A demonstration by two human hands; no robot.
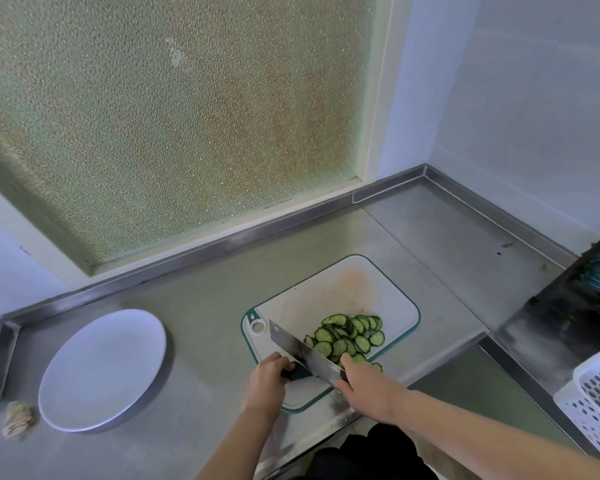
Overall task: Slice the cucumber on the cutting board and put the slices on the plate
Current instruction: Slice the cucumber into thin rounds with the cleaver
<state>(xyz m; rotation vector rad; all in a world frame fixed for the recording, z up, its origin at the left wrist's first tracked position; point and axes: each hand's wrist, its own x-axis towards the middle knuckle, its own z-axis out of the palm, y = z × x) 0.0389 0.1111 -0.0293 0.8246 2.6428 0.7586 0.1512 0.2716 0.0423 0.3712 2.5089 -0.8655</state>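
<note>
Biggest worry: long trip over bare bench (205, 271) to plate (101, 372), which sits well apart from cutting board (326, 299), off to the L. Could spill slices on the way if carried on a tipped knife (302, 351), b/c thin, wet & slidy. Could also bump the board, set close to the near bench edge. Might nick the R fingers (347, 361), b/c right up against the blade.

Cucumber slices (347, 336): look all cut, piled on R half of board, none on plate yet. One lone slice at the board's near edge, could roll off.

L hand (267, 382): fingers curled tight round the black handle. R hand (364, 386): touching the blade by the pile; can't tell if pinching it or just pressing. Pile just past R fingertips, on far side of blade; apart from L fingers w/ the blade between.
</note>
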